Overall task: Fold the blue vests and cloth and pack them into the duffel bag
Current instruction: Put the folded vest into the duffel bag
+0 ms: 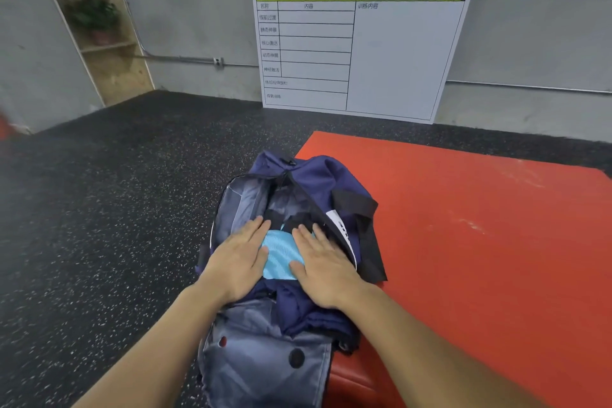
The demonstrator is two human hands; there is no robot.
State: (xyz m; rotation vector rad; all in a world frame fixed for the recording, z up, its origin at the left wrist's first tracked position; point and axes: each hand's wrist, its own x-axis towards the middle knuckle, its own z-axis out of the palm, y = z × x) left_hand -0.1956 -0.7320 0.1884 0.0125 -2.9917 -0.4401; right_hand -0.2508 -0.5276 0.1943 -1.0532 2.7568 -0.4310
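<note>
Scene: I lean over the open bag (291, 195), which lies half on the red mat (463, 225), half on the speckled floor (116, 209).
Left hand (236, 263): flat, fingers straight, gripping nothing, pressing down on the packed pile.
Right hand (326, 267): the same, palm down beside it.
Cloth (278, 253): light blue, folded, inside the bag between my hands.
Vests: dark blue fabric (298, 305) under my palms looks like them; I cannot tell how many.
Done: folding and loading, apparently.
Left: close the bag; nothing blue lies outside it.
</note>
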